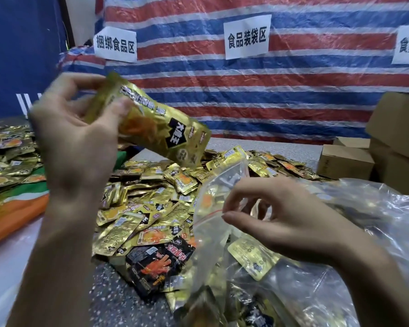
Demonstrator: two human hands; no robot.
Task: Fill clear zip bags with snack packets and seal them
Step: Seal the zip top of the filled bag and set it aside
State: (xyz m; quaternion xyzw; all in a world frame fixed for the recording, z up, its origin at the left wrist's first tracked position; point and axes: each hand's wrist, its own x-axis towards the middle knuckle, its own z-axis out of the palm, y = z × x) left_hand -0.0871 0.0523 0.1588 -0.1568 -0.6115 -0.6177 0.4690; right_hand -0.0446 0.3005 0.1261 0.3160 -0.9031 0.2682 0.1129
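Note:
My left hand (pixel 73 135) is raised at the upper left and grips a gold snack packet (pixel 161 126), which tilts down to the right. Lower right, my right hand (pixel 281 220) pinches the red-striped top edge of a clear zip bag (pixel 210 223) that hangs open. Gold packets show through the bag's lower part. A big heap of gold snack packets (pixel 151 199) covers the table between my hands, with a black packet (pixel 158 263) lying at its front.
A second heap of gold packets (pixel 7 156) lies at the left on a green and orange sheet. Crumpled clear plastic (pixel 376 208) sits at the right. Cardboard boxes (pixel 345 161) stand at the back right. A striped tarp wall (pixel 293 90) with paper signs closes the back.

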